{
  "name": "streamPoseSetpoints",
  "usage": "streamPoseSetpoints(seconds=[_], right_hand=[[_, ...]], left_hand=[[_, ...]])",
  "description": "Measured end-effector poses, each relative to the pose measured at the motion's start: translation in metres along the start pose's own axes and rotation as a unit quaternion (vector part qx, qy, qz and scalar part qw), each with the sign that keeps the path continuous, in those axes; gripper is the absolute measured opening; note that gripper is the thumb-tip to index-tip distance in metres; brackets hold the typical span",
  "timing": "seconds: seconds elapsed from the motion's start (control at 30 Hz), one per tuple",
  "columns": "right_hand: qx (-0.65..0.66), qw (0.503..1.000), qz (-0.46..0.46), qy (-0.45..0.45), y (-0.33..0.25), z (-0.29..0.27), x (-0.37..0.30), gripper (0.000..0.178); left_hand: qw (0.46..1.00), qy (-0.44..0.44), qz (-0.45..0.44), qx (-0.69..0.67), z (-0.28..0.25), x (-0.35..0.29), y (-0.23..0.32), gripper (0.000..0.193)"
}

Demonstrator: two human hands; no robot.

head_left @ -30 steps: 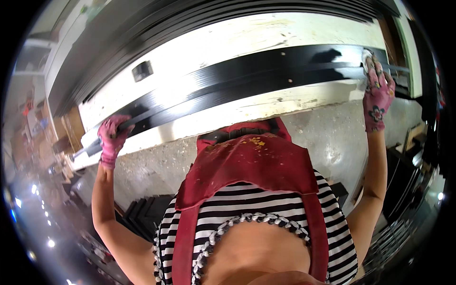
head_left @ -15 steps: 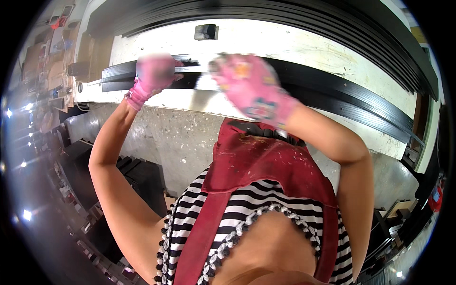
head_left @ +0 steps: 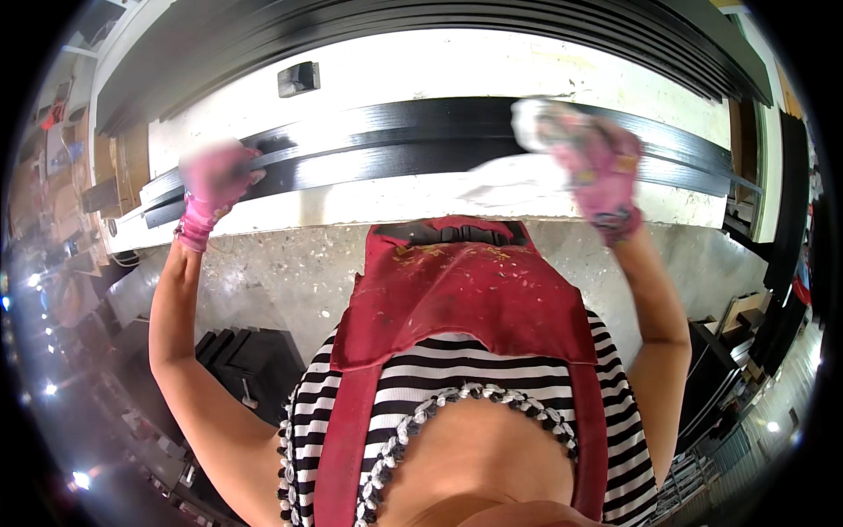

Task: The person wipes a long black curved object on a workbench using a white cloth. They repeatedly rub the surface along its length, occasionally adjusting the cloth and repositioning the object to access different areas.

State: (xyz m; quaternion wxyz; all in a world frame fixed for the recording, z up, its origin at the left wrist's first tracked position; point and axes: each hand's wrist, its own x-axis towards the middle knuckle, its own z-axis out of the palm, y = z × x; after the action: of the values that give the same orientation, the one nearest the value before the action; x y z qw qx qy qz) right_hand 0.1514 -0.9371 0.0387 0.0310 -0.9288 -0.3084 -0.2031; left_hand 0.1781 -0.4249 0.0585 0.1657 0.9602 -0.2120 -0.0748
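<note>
A long black grooved strip (head_left: 395, 160) lies across the white workbench, its top face glossy under the light. My left hand (head_left: 215, 183), in a pink patterned glove, is closed around the strip near its left end; blur covers part of the hand. Toward the right end, my right hand (head_left: 606, 171), in a matching glove, grips a white cloth (head_left: 518, 180). The cloth rests on the strip, with a loose part trailing left over its near edge. Motion smears the right hand's fingers somewhat.
Many long dark strips (head_left: 421, 16) are stacked along the bench's far side. A small black block (head_left: 299, 80) sits on the white bench top (head_left: 386, 66). Dark panels (head_left: 255, 364) stand on the floor at the lower left.
My right hand has moved right along the strip with the cloth. My left hand has shifted toward the strip's left end. The hands are now farther apart, and the view has shifted.
</note>
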Motion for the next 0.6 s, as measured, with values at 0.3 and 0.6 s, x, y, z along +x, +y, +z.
streamPoseSetpoints(seconds=[0.3,0.6], right_hand=[[-0.244,0.912,0.328,-0.040,0.216,-0.089,-0.186,0.061],[0.313,0.703,0.572,0.283,0.155,-0.061,-0.166,0.037]], left_hand=[[0.989,-0.074,-0.108,-0.071,-0.011,0.018,0.002,0.031],[0.927,-0.211,-0.247,-0.189,-0.008,0.050,-0.069,0.061]])
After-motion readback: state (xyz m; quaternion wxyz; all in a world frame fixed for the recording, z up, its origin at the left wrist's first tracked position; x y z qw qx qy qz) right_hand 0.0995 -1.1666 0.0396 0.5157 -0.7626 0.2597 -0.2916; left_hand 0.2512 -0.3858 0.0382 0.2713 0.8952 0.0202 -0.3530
